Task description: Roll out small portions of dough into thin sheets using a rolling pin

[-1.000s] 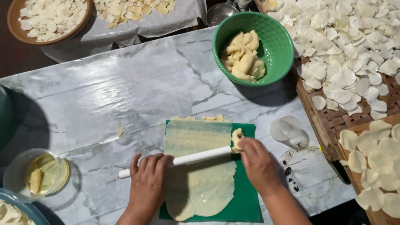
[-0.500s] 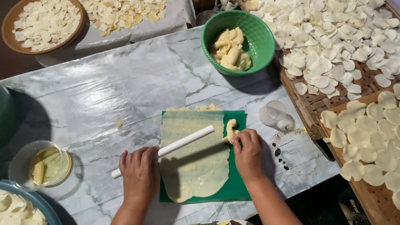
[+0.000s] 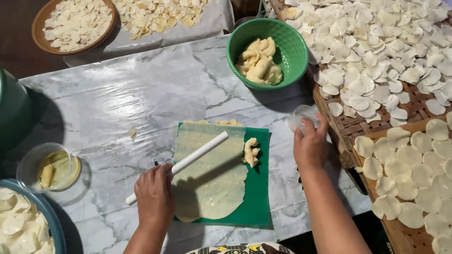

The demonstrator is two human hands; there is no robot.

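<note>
Arms: both forearms were bare, no sleeves visible | Left hand [image 3: 154, 195]: no rings or gloves seen | Right hand [image 3: 309, 146]: likewise bare | Clothing: patterned garment [image 3: 237, 253], black-white-yellow print over brown

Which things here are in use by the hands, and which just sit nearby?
In use: left hand on white rolling pin; flattened dough sheet; green mat; right hand on clear round cup.

Nearby: green bowl of dough lumps; brown bowl; small oil dish; racks of discs.

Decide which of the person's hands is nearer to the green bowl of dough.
Right. The right hand lies just below and right of the green bowl; the left hand rests far lower-left, on the white rolling pin.
</note>
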